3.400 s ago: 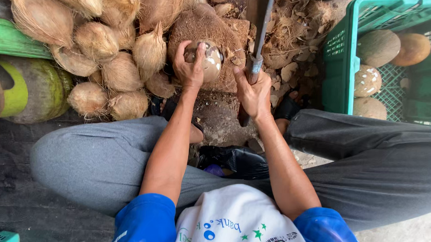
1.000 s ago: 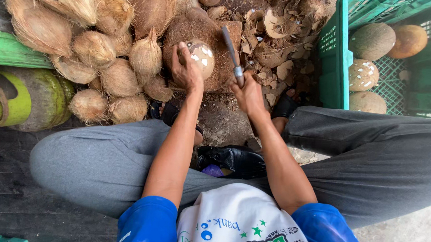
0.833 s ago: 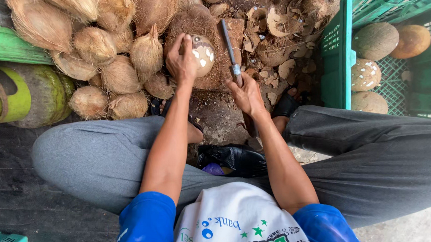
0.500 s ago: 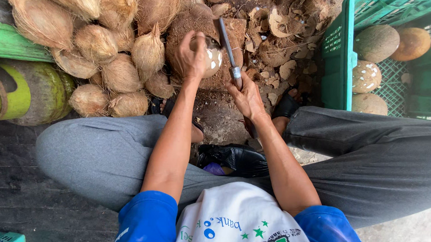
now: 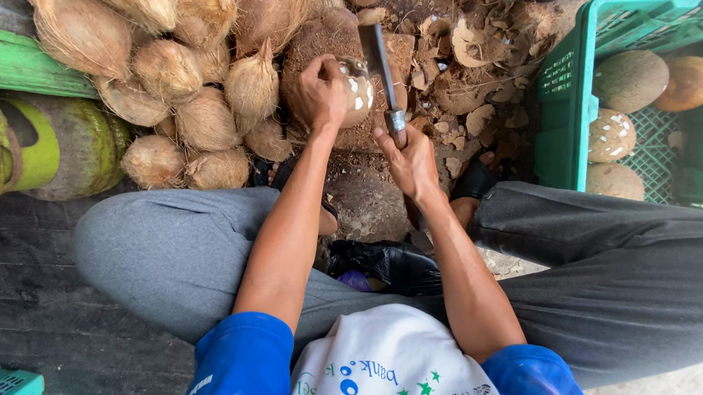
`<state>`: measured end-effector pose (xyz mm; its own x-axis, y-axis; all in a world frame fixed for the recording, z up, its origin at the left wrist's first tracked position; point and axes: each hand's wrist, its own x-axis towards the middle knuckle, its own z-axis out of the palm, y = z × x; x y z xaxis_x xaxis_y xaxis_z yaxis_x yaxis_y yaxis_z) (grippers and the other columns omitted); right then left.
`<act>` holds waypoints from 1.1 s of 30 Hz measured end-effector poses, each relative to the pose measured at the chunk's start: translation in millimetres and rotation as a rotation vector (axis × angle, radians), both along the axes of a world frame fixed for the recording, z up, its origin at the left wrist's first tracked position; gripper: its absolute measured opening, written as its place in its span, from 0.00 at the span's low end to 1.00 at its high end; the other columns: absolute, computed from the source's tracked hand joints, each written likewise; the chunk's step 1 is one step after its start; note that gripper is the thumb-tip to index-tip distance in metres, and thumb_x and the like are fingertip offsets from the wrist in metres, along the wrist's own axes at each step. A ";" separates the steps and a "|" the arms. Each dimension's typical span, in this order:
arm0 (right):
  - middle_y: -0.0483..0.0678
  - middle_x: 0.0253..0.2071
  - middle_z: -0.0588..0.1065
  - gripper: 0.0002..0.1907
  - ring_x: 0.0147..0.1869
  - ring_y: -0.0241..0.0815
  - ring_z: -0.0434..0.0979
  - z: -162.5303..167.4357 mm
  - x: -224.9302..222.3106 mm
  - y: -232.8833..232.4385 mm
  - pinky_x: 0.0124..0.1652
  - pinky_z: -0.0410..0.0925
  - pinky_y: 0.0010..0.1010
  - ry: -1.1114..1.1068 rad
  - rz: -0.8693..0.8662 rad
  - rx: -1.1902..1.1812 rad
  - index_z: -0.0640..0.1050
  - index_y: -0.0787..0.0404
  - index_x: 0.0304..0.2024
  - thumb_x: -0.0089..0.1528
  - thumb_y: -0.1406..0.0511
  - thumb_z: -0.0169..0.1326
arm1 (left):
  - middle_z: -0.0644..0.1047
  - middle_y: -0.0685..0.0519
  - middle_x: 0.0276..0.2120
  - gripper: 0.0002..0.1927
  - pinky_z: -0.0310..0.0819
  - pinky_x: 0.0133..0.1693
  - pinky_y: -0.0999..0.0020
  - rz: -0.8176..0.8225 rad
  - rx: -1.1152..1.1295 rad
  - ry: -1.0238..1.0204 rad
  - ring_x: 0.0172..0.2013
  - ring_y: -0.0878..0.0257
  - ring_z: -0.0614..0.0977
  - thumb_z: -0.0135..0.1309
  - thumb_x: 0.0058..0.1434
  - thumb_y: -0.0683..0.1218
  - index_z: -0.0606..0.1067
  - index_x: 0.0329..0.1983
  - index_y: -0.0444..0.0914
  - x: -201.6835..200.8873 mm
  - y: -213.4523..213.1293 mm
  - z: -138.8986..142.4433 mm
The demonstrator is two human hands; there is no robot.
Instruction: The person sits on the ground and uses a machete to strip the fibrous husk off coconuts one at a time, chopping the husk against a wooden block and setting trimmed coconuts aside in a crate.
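The coconut (image 5: 354,90), partly shelled with white patches showing, is gripped by the closed left hand (image 5: 321,91) on the chopping block (image 5: 326,41), while the knife (image 5: 379,66) is clenched at its handle in the right hand (image 5: 409,160). The blade lies against the nut's right side, just beside the fingers (image 5: 325,64). Short, shallow strokes angled away from that hand should be used, and the nut turned between cuts.

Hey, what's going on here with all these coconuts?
A seated person is trimming a coconut with a big knife. The left hand steadies the partly peeled nut on a brown block, and the right hand grips the knife's handle with the blade against the nut. Unpeeled husked coconuts are piled on the person's left, husk scraps lie ahead, and a green crate on the right holds cleaned ones.
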<state>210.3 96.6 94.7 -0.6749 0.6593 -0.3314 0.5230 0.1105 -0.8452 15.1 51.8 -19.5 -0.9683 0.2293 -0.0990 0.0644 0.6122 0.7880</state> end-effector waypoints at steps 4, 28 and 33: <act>0.41 0.21 0.69 0.16 0.22 0.33 0.66 -1.9 1.6 -2.9 0.23 0.65 0.32 0.208 -0.135 -0.013 0.71 0.56 0.29 0.67 0.55 0.55 | 0.82 0.59 0.27 0.16 0.71 0.27 0.66 -0.018 -0.022 0.057 0.24 0.68 0.78 0.46 0.66 0.55 0.82 0.33 0.47 -1.1 0.0 -2.0; 0.43 0.20 0.69 0.18 0.22 0.32 0.66 -9.4 -0.7 -2.8 0.23 0.61 0.29 0.277 -0.165 -0.090 0.74 0.61 0.28 0.70 0.58 0.56 | 0.79 0.52 0.32 0.17 0.72 0.40 0.55 -0.040 -0.080 -0.005 0.36 0.58 0.80 0.41 0.68 0.56 0.78 0.31 0.46 8.1 -0.1 11.7; 0.44 0.18 0.69 0.22 0.23 0.33 0.65 -15.9 2.2 0.8 0.24 0.62 0.28 -0.062 0.039 0.028 0.72 0.64 0.27 0.68 0.56 0.60 | 0.83 0.53 0.39 0.18 0.72 0.48 0.53 -0.073 -0.136 0.107 0.43 0.55 0.81 0.41 0.65 0.55 0.80 0.36 0.45 10.2 5.1 -0.1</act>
